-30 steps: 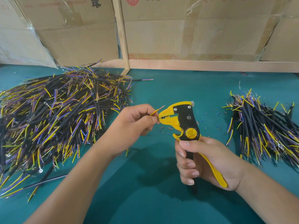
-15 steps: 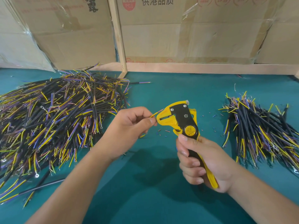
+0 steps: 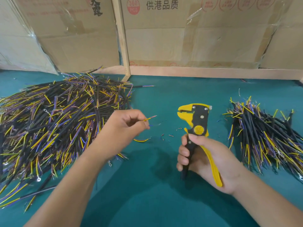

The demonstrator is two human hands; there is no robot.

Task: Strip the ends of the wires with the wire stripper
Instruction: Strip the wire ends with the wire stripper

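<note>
My left hand (image 3: 124, 126) pinches a yellow wire (image 3: 149, 119), bare tip apart from the wire stripper (image 3: 195, 120) gripped in my right hand (image 3: 201, 159). Judged: end stripped. Next: present the blue wire (image 3: 151, 125) to the stripper's mouth.

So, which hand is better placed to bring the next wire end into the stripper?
The left hand: it already pinches the wire, bare tip pointing at the wire stripper. The right hand is occupied gripping its handles.
</note>
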